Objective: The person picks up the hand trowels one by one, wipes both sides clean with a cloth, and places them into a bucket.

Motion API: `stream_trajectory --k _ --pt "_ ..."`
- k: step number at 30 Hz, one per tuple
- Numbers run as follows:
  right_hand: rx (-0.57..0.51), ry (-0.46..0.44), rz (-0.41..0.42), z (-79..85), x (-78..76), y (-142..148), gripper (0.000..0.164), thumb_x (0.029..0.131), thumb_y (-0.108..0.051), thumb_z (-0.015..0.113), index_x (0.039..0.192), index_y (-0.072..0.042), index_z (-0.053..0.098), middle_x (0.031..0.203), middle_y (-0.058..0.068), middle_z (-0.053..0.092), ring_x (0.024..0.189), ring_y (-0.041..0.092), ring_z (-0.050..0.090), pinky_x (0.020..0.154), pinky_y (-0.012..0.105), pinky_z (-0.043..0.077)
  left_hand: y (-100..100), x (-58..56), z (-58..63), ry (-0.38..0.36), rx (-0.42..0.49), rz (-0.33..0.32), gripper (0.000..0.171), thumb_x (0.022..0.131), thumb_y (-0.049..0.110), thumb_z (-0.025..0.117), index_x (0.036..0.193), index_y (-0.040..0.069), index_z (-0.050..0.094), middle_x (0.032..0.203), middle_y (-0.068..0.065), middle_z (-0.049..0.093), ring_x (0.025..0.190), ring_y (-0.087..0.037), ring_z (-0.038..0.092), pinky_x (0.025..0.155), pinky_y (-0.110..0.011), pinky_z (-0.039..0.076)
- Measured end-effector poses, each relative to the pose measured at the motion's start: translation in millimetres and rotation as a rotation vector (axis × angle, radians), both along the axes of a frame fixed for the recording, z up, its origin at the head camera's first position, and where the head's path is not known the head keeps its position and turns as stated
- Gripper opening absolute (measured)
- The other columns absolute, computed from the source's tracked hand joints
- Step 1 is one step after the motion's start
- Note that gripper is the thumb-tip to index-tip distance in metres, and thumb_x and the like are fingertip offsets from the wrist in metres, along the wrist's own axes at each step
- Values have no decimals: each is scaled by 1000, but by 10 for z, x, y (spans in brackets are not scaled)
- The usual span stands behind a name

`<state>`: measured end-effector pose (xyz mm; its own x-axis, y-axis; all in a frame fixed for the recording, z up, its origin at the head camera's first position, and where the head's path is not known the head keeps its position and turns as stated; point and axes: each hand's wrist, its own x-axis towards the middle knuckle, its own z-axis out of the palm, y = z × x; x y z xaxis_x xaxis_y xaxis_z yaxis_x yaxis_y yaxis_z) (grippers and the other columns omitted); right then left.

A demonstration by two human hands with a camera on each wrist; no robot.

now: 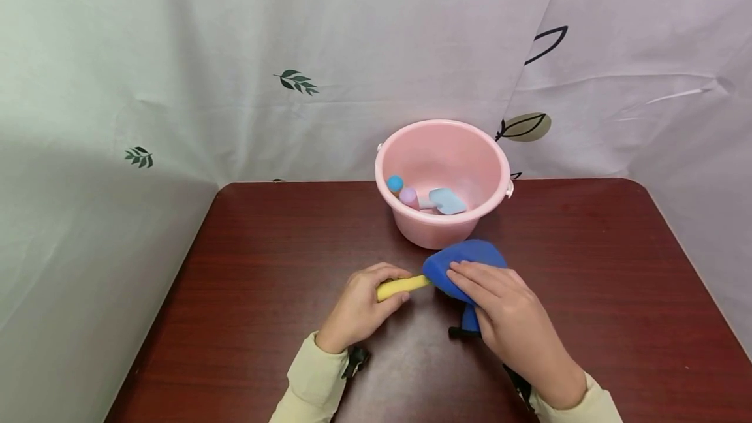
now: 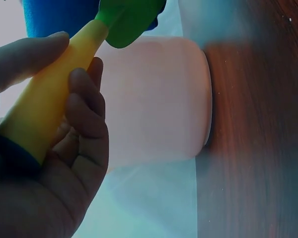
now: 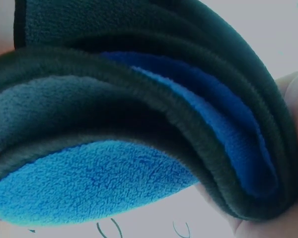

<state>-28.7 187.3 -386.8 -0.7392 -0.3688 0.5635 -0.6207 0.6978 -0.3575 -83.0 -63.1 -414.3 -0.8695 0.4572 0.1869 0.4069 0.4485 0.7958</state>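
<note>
My left hand (image 1: 358, 302) grips the yellow handle of a small shovel (image 2: 49, 94), thumb on one side and fingers curled round the other. Its green blade (image 2: 126, 22) shows in the left wrist view and is hidden under cloth in the head view. A blue towel with dark edging (image 1: 470, 260) is bunched in my right hand (image 1: 514, 312), fingers lying over the top and folds hanging below. The towel (image 3: 104, 173) fills most of the right wrist view in curved layers. It meets the shovel where the handle ends, just in front of the pink bucket.
A pink bucket (image 1: 435, 234) stands at the table's back edge. Inside it lie a light blue blade (image 1: 449, 202), a blue round end (image 1: 395, 183) and a pink one (image 1: 408, 197). The dark red wooden table (image 1: 264, 247) is bordered by pale hanging fabric (image 1: 352, 31).
</note>
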Motion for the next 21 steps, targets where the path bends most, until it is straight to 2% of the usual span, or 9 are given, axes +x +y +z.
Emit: stream_trajectory --k 3,5,8,12,17,21 --pt "3 1 33 -11 6 -32 48 109 -24 29 127 -8 70 130 6 66 119 26 62 108 28 34 18 10 4 -15 -9 -8 26 86 8 79 112 11 75 106 7 70 84 -7 60 73 -25 50" --pt "4 1 48 -22 13 -53 47 109 -23 29 130 -8 68 131 6 66 119 26 62 109 28 34 27 18 8 -22 -14 -17 26 87 9 79 112 10 75 107 6 70 84 -7 60 73 -25 50" --pt "4 -11 70 -35 25 -81 37 103 -11 45 134 -9 65 134 6 64 121 25 60 110 27 33 39 31 10 -29 -15 -30 25 88 11 78 113 9 74 109 5 70 85 -8 60 74 -25 50" --pt "41 -42 92 -52 33 -102 55 81 4 64 135 -10 64 137 5 62 124 24 59 111 28 34 50 42 12 -39 5 -41 25 88 9 78 112 8 74 109 5 69 84 -9 60 73 -25 49" --pt "108 -98 95 -71 33 -107 56 79 3 69 134 -9 65 137 5 62 128 24 57 104 42 44 61 41 8 -43 20 -57 25 87 7 79 112 10 74 109 7 69 83 -9 58 72 -26 48" --pt "147 -135 70 -77 16 -101 53 80 2 70 131 -9 67 138 6 61 127 25 57 99 48 48 63 37 2 -48 35 -67 24 87 6 78 111 10 74 108 7 68 83 -9 58 73 -26 48"
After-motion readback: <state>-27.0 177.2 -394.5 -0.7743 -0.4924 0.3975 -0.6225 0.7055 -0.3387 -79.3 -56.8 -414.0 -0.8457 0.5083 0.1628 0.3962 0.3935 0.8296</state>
